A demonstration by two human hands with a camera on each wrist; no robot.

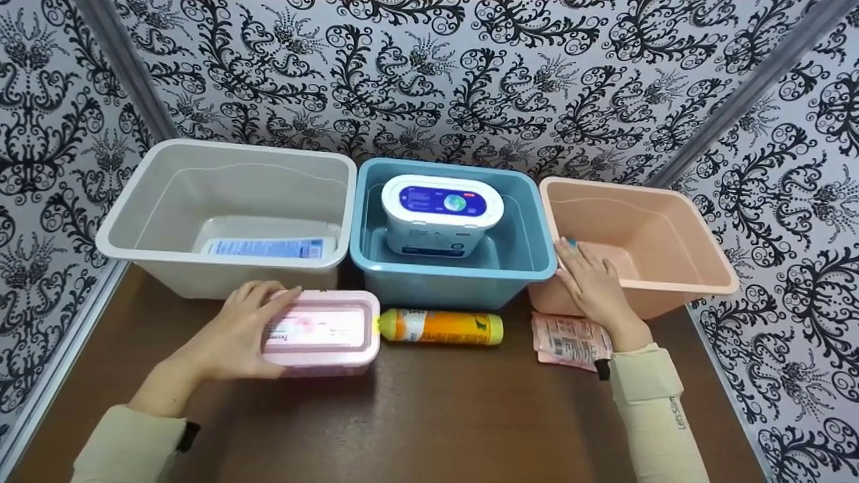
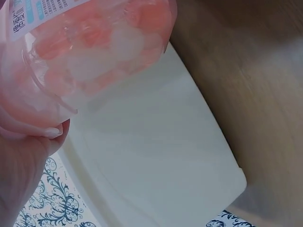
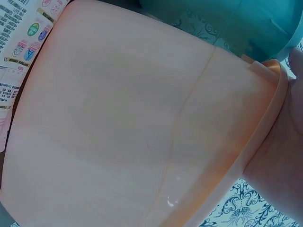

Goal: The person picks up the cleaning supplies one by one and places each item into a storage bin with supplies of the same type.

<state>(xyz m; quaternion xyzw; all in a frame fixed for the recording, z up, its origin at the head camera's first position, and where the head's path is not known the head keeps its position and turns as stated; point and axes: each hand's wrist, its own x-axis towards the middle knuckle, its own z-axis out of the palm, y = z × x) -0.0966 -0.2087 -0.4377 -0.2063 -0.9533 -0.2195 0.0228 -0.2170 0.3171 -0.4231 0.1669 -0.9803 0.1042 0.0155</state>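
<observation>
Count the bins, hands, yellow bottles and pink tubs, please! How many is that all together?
Bins: 3 (grey bin, blue bin, peach bin)
Hands: 2 (left hand, right hand)
Yellow bottle: 1
Pink tub: 1
Total: 7

Left bin (image 1: 255,181), middle bin (image 1: 449,285), right bin (image 1: 664,221): in a row on tabletop (image 1: 443,422); tub (image 1: 436,235) in middle bin; box (image 1: 329,332) before left bin; bottle (image 1: 443,327) right of box, before middle bin; packet (image 1: 566,339) before right bin.
</observation>
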